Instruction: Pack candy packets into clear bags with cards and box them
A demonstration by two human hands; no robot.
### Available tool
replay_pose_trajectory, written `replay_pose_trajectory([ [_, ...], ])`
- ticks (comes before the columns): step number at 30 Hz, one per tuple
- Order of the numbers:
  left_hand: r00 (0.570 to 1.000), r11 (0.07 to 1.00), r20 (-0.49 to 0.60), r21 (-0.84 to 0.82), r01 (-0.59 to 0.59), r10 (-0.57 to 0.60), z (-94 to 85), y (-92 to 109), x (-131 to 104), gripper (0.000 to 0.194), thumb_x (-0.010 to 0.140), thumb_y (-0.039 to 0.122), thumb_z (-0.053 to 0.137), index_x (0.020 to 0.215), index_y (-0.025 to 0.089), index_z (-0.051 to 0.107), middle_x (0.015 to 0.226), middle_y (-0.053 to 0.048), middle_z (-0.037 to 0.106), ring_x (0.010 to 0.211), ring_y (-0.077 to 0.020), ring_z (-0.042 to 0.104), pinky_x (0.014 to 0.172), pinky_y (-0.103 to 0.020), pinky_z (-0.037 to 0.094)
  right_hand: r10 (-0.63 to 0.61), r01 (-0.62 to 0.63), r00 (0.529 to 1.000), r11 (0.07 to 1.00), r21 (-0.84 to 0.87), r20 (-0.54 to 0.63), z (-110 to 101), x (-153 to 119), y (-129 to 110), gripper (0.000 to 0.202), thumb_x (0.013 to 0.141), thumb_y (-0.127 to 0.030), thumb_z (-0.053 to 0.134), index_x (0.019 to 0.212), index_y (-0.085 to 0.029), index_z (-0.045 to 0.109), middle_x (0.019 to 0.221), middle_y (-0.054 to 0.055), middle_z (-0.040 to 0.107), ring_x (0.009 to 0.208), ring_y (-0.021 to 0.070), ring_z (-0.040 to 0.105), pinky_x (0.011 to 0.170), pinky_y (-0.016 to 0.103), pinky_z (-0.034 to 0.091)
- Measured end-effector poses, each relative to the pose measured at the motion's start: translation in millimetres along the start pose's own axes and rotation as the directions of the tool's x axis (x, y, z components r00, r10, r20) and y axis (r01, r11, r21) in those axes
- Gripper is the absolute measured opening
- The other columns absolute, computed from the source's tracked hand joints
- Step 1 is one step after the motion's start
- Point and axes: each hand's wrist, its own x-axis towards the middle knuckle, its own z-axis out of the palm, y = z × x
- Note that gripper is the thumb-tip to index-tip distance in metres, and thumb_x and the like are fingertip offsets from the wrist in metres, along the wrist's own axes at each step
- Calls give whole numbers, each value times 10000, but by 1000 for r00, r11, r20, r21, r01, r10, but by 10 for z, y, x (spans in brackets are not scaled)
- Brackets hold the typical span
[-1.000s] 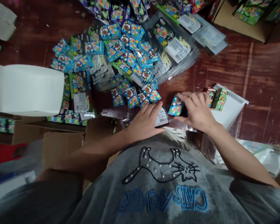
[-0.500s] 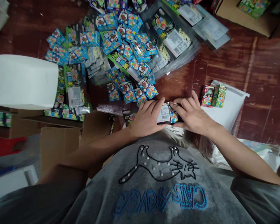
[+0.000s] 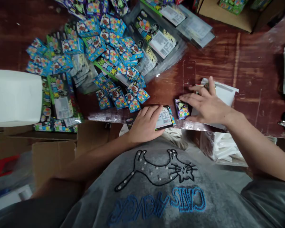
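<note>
— Packet (image 3: 182,109) first: what does it look like under your right hand (image 3: 207,106)?

— Small, dark purple, with a bright cartoon print, flat on the desk (image 3: 247,72) near its front edge. Your right fingers (image 3: 192,96) are spread open, touching it, gripping nothing.

— And your left hand (image 3: 146,123)?

— Its fingers lie flat, pressing the barcode pack (image 3: 165,116) just beside the packet.

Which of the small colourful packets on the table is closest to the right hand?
The purple packet, lying alone beside the right hand fingers. The blue packets lie in a heap farther left.
</note>
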Motion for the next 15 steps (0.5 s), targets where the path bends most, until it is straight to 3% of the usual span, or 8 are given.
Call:
replay_pose_trajectory([
  [2,1000,1000,-15,-19,4,-5,19,-16,-3,900,864,413,810,1619,111,426,1525,-213,582,1351,-397,558,1192,-557,458,-5,5,1000,1000,12,4,39,60,0,717,949,-588,643,1587,-280,535,1491,114,677,1449,416,505,1303,806,7],
  [6,999,998,-40,-56,-2,0,36,-42,-21,881,873,409,808,1626,155,427,1526,-190,583,1373,-381,547,1218,-553,444,68,-62,994,995,77,-86,125,130,-51,822,883,-675,674,1569,-243,537,1489,144,627,1412,443,505,1283,838,61],
  [10,997,998,-76,-55,-18,14,62,-36,-38,862,887,408,796,1622,141,432,1526,-198,585,1384,-380,543,1220,-551,442,-47,60,996,983,173,-78,247,131,-149,785,908,-630,701,1555,-207,563,1419,168,655,1316,415,591,1294,843,58],
  [13,996,997,-76,-58,-55,51,106,-6,-25,808,924,430,763,1610,141,450,1523,-194,587,1386,-371,540,1222,-535,439,-157,163,987,952,260,-44,314,157,-287,788,968,-560,693,1633,-199,474,1481,183,641,1373,391,604,1325,803,120],
  [15,996,995,-68,-74,-68,63,127,18,-3,800,932,441,756,1613,156,449,1532,-187,580,1390,-371,530,1218,-534,439,-197,200,980,934,295,-40,292,174,-359,874,1005,-550,661,1713,-168,318,1635,225,522,1527,390,502,1337,756,192],
])
